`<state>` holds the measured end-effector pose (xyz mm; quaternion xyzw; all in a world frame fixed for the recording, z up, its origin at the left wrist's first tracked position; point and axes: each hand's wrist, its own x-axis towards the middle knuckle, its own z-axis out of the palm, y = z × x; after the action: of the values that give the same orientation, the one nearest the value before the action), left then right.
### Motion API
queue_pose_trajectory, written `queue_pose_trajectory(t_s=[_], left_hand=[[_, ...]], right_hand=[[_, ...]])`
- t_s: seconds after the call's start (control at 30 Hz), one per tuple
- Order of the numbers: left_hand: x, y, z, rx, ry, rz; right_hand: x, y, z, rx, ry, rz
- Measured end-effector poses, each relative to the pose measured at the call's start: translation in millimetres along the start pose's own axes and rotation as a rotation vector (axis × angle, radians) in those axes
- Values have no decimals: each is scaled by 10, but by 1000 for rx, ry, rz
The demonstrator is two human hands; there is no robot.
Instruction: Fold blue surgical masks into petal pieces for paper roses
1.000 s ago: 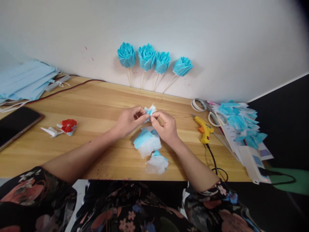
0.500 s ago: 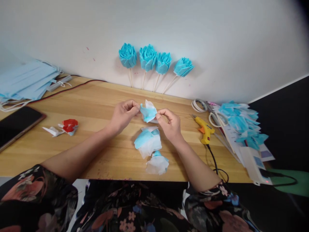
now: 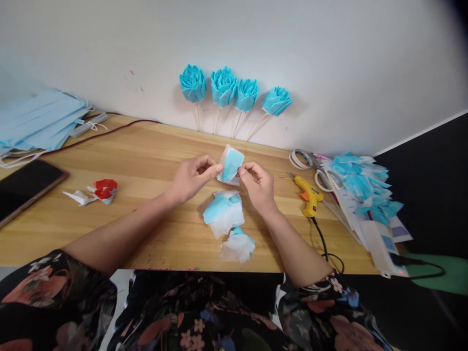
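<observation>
Worktop (image 3: 127, 156): pale wood-grain, running back to a white wall (image 3: 127, 44) that carries several small reddish marks. At right the wall meets a dark panel (image 3: 438, 170). Four blue fabric flowers (image 3: 193, 84) on thin sticks lean against the wall, stick ends at the table's rear edge. Front and centre, a blue-and-white fabric piece (image 3: 232, 165) is stretched between both hands, farther back than two loose fabric pieces (image 3: 224, 213) lying on the wood. Left hand (image 3: 192, 178): thumb and forefinger pinched together on the piece's left edge, remaining fingers curled. Right hand (image 3: 259, 185): thumb and forefinger likewise closed on the right edge. Left side of surface: stacked face masks (image 3: 40, 122), a smartphone (image 3: 31, 190) near the front, and a red-and-white scrap (image 3: 105, 189). Right side: yellow glue gun (image 3: 312, 197) with its black cord trailing forward, tape roll (image 3: 294, 161), white-handled scissors (image 3: 317, 181), a heap of blue-and-white cuttings (image 3: 360, 183) resting over papers, and a white power strip (image 3: 382, 248) at the front edge, its red indicator lit.
</observation>
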<state>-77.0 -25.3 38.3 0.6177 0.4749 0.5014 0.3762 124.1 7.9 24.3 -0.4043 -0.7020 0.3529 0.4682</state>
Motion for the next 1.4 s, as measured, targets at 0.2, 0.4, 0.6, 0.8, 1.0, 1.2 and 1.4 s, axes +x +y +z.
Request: queue_pose_trajectory(t_s=[0.2,0.4,0.6,0.8,1.0,1.2,1.4], left_hand=[[-1,-83,81,21,-51,-41],[49,-138,41,-110,-74,-139],[82,-125,-25,-213,-49,-237],[75,-101,-16,-233,-51,-225],[65,-115,14,-230,-51,-186],[60,-120,17,-233,-96,-188],[81,-116,-20,-175,-83,-165]], right_hand=[[-30,-74,53,-66,-61,-58],[-22,-33,35,-26,-53,-42],[16,56,40,74,13,61],[40,94,49,177,-14,132],[36,98,55,239,-70,113],[54,105,86,242,-29,158],[57,107,79,198,-50,151]])
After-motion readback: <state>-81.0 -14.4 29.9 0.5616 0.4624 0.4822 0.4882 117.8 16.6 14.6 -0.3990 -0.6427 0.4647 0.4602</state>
